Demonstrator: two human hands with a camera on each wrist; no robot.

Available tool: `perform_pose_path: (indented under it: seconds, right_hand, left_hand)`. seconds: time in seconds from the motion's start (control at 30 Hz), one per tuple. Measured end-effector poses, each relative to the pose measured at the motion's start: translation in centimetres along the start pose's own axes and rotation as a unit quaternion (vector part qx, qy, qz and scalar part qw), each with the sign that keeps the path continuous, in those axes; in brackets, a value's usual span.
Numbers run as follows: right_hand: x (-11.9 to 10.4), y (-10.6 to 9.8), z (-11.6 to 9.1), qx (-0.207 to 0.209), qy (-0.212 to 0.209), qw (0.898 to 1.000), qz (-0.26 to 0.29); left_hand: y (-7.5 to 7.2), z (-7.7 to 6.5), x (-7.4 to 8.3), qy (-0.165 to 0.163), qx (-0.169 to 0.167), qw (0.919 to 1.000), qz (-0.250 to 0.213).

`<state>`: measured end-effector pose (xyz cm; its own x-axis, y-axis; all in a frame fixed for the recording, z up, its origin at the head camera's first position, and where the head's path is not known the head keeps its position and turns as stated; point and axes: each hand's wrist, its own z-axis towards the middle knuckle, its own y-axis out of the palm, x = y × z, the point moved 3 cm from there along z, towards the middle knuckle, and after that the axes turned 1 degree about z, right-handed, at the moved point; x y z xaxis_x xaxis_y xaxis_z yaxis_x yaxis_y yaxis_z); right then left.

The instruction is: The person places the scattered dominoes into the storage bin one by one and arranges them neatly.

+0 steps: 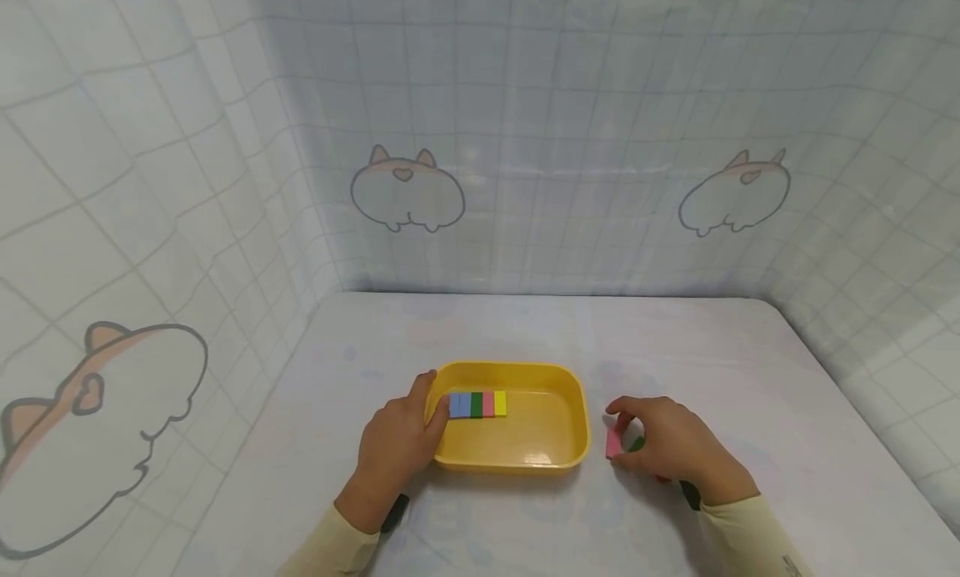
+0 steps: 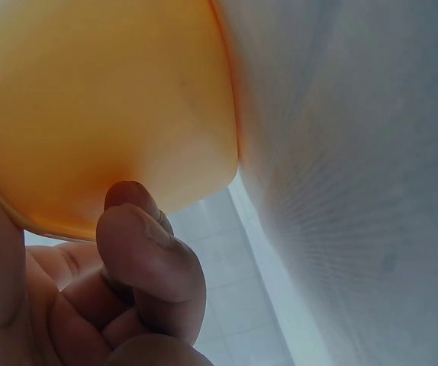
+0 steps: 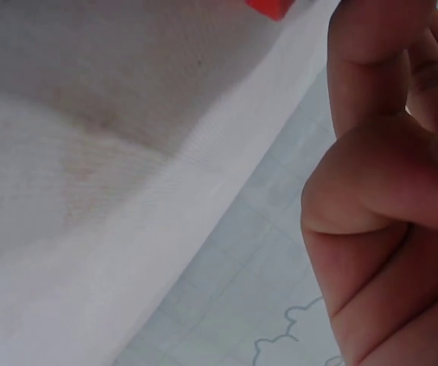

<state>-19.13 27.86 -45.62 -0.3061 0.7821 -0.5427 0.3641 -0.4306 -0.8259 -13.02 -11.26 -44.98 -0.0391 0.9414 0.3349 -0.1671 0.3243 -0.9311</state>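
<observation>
On the left of my head view, my left hand (image 1: 397,435) clasps the left side of a yellow tray (image 1: 540,448), thumb over the rim and fingers curled against the outer wall. The tray sits on a pale counter (image 1: 675,343). Inside it, starting by my thumb, a joined row runs left to right: blue tiles (image 1: 460,405), a green tile (image 1: 477,405), a pink tile (image 1: 488,404) and a yellow tile (image 1: 500,403). Just beyond the tray's right side, well apart from the other, my right hand (image 1: 675,439) pinches a pink piece (image 1: 613,444) between thumb and fingertips. Partly hidden beneath that hand is a green piece (image 1: 637,444); the right wrist view catches a corner of a red piece (image 3: 271,6).
</observation>
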Motion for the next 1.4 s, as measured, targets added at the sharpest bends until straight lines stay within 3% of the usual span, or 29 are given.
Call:
perform_pose_path:
  seconds: [0.27, 0.43, 0.7, 1.03, 1.2, 1.4]
  right_hand:
    - [0.1, -0.2, 0.3, -0.020, -0.004, 1.000, 0.007]
    - [-0.2, -0.5, 0.4, -0.024, 0.001, 1.000, -0.015]
    - [-1.0, -1.7, 1.0, 0.028, -0.026, 0.997, -0.073]
    - [-3.1, -5.2, 2.1, 0.065, -0.022, 0.996, -0.063]
    - [-4.2, -6.8, 2.7, 0.093, -0.052, 0.993, -0.059]
    - [-6.4, -6.6, 4.3, 0.102, -0.094, 0.990, -0.039]
  left_hand:
    - [0.0, 0.1, 0.0, -0.006, 0.003, 1.0000, -0.004]
    - [0.1, 0.0, 0.1, -0.010, -0.002, 0.9999, -0.005]
    - [0.3, 0.2, 0.0, -0.016, -0.010, 0.9998, 0.002]
    - [0.3, 0.2, 0.0, -0.018, -0.014, 0.9997, -0.003]
    - [0.2, 0.2, -0.1, -0.014, -0.007, 0.9999, -0.004]
    - [0.0, 0.0, -0.1, -0.004, 0.009, 0.9999, -0.005]
